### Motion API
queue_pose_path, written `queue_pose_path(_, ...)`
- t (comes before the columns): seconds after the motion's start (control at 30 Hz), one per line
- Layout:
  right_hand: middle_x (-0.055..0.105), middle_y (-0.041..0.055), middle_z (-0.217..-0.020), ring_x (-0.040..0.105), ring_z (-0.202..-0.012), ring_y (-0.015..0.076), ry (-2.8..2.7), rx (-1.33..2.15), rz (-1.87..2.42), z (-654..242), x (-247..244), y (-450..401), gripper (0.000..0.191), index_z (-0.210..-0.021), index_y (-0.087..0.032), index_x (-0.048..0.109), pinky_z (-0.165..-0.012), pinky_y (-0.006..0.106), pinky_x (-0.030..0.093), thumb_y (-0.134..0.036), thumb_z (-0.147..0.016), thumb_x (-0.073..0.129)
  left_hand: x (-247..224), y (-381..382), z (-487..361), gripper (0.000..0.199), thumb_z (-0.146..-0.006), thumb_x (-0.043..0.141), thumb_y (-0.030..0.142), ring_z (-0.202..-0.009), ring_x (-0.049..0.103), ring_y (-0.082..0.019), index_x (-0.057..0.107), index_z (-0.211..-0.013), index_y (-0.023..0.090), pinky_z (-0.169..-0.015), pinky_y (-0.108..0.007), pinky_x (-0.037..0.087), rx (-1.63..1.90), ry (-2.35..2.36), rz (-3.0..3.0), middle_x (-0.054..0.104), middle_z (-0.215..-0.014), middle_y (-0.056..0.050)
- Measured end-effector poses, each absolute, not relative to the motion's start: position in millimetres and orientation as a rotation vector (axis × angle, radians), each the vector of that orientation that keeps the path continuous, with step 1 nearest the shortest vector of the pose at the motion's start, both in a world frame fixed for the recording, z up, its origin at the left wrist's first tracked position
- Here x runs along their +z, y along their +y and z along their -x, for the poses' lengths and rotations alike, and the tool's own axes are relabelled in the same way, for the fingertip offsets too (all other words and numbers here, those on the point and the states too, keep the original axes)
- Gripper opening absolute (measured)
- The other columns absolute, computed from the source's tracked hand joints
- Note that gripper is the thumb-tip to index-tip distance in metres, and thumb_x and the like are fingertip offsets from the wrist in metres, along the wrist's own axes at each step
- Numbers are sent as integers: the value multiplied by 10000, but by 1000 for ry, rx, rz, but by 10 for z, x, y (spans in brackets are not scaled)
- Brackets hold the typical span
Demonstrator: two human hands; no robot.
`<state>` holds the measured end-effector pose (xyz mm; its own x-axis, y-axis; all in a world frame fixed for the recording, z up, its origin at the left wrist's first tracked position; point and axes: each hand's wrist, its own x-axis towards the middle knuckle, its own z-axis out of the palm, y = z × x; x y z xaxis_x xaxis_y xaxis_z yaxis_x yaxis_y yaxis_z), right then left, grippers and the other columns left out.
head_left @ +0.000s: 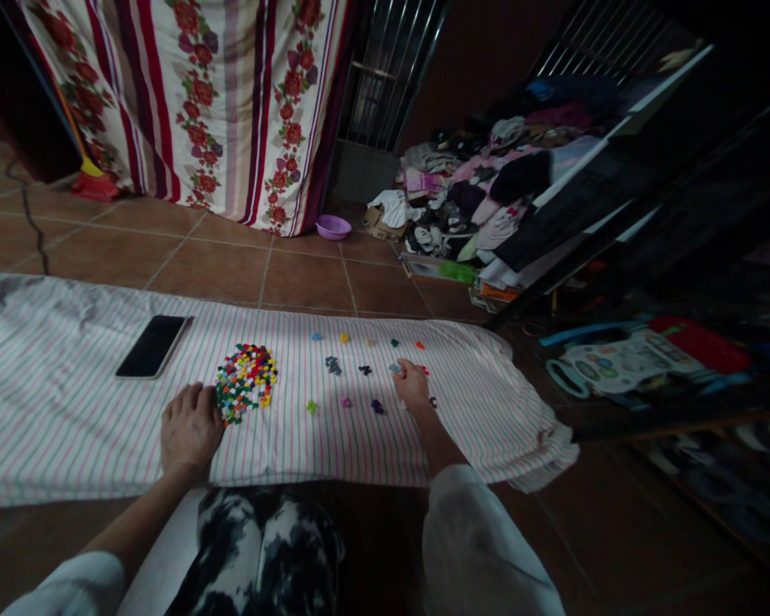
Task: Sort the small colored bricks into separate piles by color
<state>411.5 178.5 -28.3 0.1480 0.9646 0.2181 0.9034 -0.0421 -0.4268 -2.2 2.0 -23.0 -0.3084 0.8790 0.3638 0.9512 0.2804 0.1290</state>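
Out left, a smartphone [152,346] lies dark-screened beyond the left hand [191,423]. That hand rests palm down, fingers bent, at the near-left edge of the mixed pile of small plastic pieces [247,376]; whether it covers any, I can't tell. One sideways nudge there could spread the pile across the striped cloth [282,449]! Between the hands, little single-colour clusters: lime-green pieces [311,407], dark gray pieces [333,366], black pieces [365,370], dark purple pieces [377,406]. And here's the right hand [411,387], fingertips drawn narrow at the pale gray pieces [394,368]; whether one is pinched, too small to tell. Red pieces [425,370] sit just right of it, tight quarters: a brushing knuckle could mix colours, and a forearm dragging the cloth could shift whole clusters.
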Motion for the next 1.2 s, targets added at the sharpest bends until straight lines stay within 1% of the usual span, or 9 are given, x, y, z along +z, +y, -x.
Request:
queue_pose_path(0.1,659,114,-944,586,-897,224,-1742,172,1967,-4062,-253,1749,384,-1097,-124,686,-883,329,453,-195,-745,550,-219,20,25,322,-914,407,250,-1204,514,-298,605,-1141,137,-966,-433,409,-490,-2334,1703,597,-1249,-158)
queue_pose_path(0.23,641,123,-951,581,-872,226,-1720,125,1820,-3902,-179,1689,343,-1043,-133,693,-865,349,467,-208,-761,514,-234,29,23,326,-916,413,247,-1211,506,-300,612,-1145,129,-977,-435,402,-518,-2332,1696,599,-1252,-158)
queue_pose_path(0.33,634,119,-957,583,-799,203,-1732,121,1639,-3665,-85,1604,322,-1012,-134,697,-836,347,490,-237,-782,497,-269,38,28,329,-924,402,244,-1210,502,-299,618,-1144,128,-986,-439,395,-544,-2320,1684,601,-1252,-158)
queue_pose_path(0.47,634,81,-889,569,-706,165,-1820,198,1402,-3190,40,1391,287,-973,-164,703,-760,306,511,-245,-830,467,-314,36,47,330,-923,404,231,-1217,491,-302,618,-1153,129,-990,-449,393,-583,-2308,1692,597,-1258,-167)
queue_pose_path(0.63,655,69,-919,599,-741,155,-2003,443,1195,-2557,50,1013,257,-969,-183,701,-709,270,510,-191,-848,475,-323,24,54,322,-919,408,212,-1221,489,-302,625,-1143,131,-990,-445,395,-606,-2299,1689,602,-1256,-165)
queue_pose_path(0.7,662,60,-916,609,-751,154,-2059,548,1183,-2351,3,871,240,-970,-186,699,-728,273,511,-166,-846,495,-317,22,48,320,-919,410,211,-1220,492,-303,626,-1141,130,-990,-444,397,-607,-2295,1685,605,-1257,-163)
queue_pose_path(0.8,669,45,-917,620,-783,158,-2107,617,1256,-2108,-78,707,215,-962,-203,699,-746,272,505,-141,-833,539,-306,21,37,320,-921,411,216,-1224,496,-306,623,-1144,128,-993,-445,397,-602,-2291,1676,609,-1258,-156)
queue_pose_path(1.0,677,36,-988,638,-872,153,-2171,582,1311,-1810,-185,570,253,-1021,-229,690,-801,247,492,-114,-846,548,-284,22,32,321,-922,405,222,-1225,504,-307,614,-1145,125,-993,-442,396,-589,-2292,1680,611,-1254,-149)
queue_pose_path(1.2,676,33,-972,637,-915,161,-2180,429,1349,-1707,-280,536,192,-1007,-237,683,-823,256,487,-152,-880,566,-284,15,37,329,-912,413,225,-1221,505,-308,605,-1157,118,-991,-437,389,-588,-2272,1694,604,-1256,-157)
